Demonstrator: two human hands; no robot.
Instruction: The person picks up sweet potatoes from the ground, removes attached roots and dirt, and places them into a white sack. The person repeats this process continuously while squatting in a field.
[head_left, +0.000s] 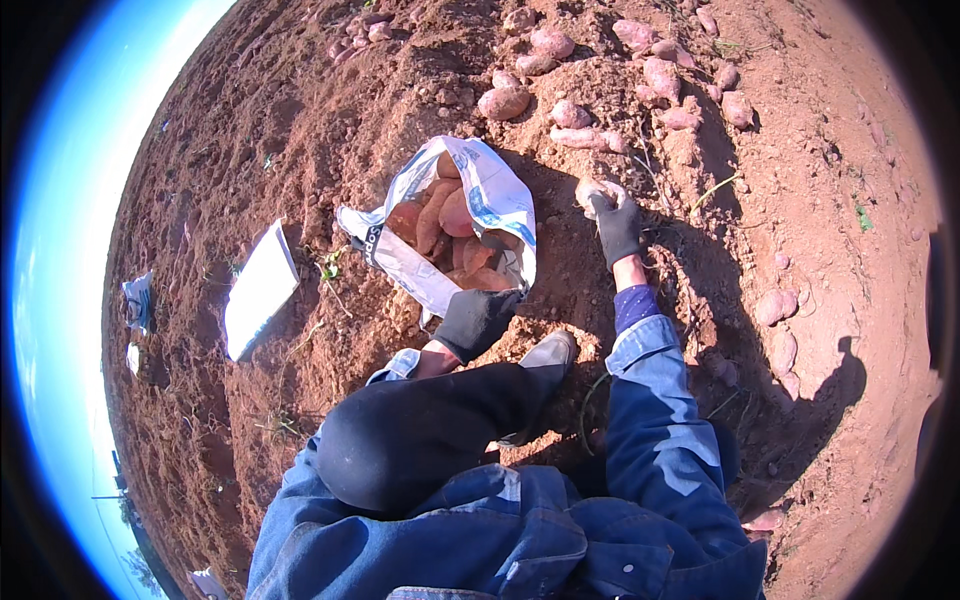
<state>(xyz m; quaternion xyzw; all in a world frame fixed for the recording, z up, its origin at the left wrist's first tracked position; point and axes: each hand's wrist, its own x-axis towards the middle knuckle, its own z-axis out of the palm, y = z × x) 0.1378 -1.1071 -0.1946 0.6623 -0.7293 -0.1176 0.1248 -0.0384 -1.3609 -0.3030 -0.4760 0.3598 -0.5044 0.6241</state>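
Note:
My left hand (480, 321), in a dark glove, grips the near rim of a white woven plastic sack (499, 187) that bears writing. The sack stands open on the soil, with several sweet potatoes (454, 214) inside. To the right of it, my right hand (619, 229), also gloved, is closed on a soil-dusted sweet potato (586, 196) just above the ground. Its fingers partly cover that root. Just beyond this hand lie more loose sweet potatoes (570, 115).
Sweet potatoes (661, 79) lie scattered ahead, and others (777, 306) to the right. A white sack (261, 292) rests on the soil at left, with another bag (138, 301) farther off. My boot (553, 351) is planted near the open sack. Thin vine stems (715, 190) cross the rough, loose soil.

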